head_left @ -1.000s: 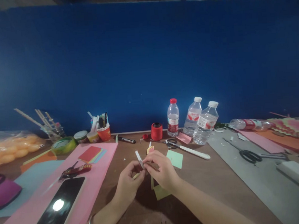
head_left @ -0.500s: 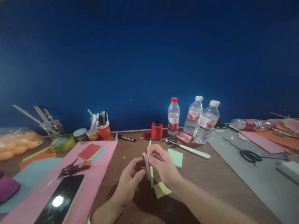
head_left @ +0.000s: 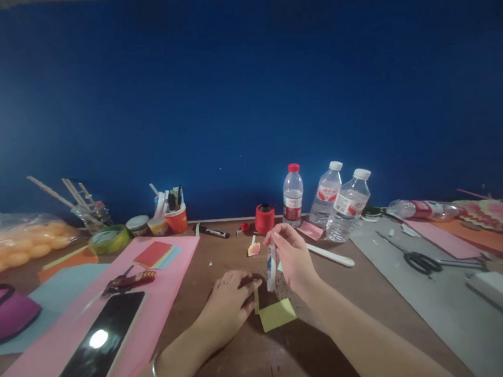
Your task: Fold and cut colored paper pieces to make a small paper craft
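My right hand [head_left: 292, 258] pinches a thin white ring on edge, with blue print on its inner side; it looks like a roll of tape [head_left: 270, 268]. Low over the brown table, my left hand [head_left: 227, 298] holds nothing that I can see, its fingers apart and the forefinger stretched toward the roll. By its fingertips lies a narrow pale yellow strip [head_left: 256, 301], partly covered. A yellow-green paper square [head_left: 278, 315] rests just in front of the roll. Behind the hands sits a small yellow and pink paper piece [head_left: 253, 249].
Three bottles, one a red-capped bottle [head_left: 293, 199], stand at the back beside a red container [head_left: 265, 218]. A white-handled tool [head_left: 330, 255] lies right of my right hand. Pink paper [head_left: 171, 276] and a phone [head_left: 94, 346] are left; black scissors [head_left: 418, 259] lie right.
My right hand has moved right and up with the roll, away from my left hand. The left hand has turned palm down beside the strip. The small yellow and pink piece now shows.
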`<state>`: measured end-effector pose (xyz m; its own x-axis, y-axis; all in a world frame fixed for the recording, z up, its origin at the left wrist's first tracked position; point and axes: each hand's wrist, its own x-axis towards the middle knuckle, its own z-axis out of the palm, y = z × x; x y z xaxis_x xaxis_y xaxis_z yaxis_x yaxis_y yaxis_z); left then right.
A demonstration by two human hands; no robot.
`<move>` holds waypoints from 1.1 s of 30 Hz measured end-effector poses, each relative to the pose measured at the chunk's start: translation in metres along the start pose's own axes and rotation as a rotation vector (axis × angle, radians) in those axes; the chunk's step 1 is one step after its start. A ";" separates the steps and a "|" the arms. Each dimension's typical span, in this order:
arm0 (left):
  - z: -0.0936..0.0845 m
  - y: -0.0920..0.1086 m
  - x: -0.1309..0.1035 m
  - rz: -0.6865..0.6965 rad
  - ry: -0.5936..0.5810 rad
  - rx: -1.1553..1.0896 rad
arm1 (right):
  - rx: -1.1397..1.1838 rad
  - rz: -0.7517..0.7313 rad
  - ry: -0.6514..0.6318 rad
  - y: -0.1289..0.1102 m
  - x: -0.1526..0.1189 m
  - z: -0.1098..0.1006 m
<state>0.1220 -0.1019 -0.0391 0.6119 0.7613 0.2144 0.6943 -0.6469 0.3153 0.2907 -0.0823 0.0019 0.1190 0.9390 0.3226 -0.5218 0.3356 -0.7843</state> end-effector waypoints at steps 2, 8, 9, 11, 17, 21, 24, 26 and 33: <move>0.000 0.002 0.000 0.031 -0.042 0.055 | 0.021 -0.002 -0.003 -0.001 0.000 0.001; -0.008 0.005 0.000 0.035 -0.039 -0.044 | 0.075 0.060 -0.008 -0.002 -0.001 0.002; -0.009 0.006 0.000 0.036 -0.039 -0.069 | 0.085 0.082 -0.014 -0.002 -0.001 0.001; -0.009 0.006 -0.001 0.012 -0.026 -0.094 | 0.116 0.123 -0.030 0.000 -0.001 -0.001; -0.011 0.009 -0.002 -0.128 -0.018 0.030 | 0.280 0.233 -0.050 0.011 0.000 -0.010; -0.015 0.012 0.000 -0.114 -0.118 0.094 | 0.346 0.278 -0.016 0.021 0.002 -0.017; -0.017 0.013 0.003 -0.119 -0.136 0.132 | 0.360 0.303 -0.014 0.024 0.001 -0.018; -0.015 0.014 0.003 -0.117 -0.137 0.158 | 0.364 0.316 -0.014 0.024 -0.001 -0.016; 0.001 0.004 -0.003 -0.154 -0.037 0.096 | 0.337 0.322 -0.032 0.028 -0.005 -0.014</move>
<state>0.1230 -0.1071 -0.0396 0.5081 0.8506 0.1355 0.8127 -0.5255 0.2515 0.2875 -0.0761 -0.0292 -0.1179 0.9868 0.1111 -0.7739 -0.0212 -0.6330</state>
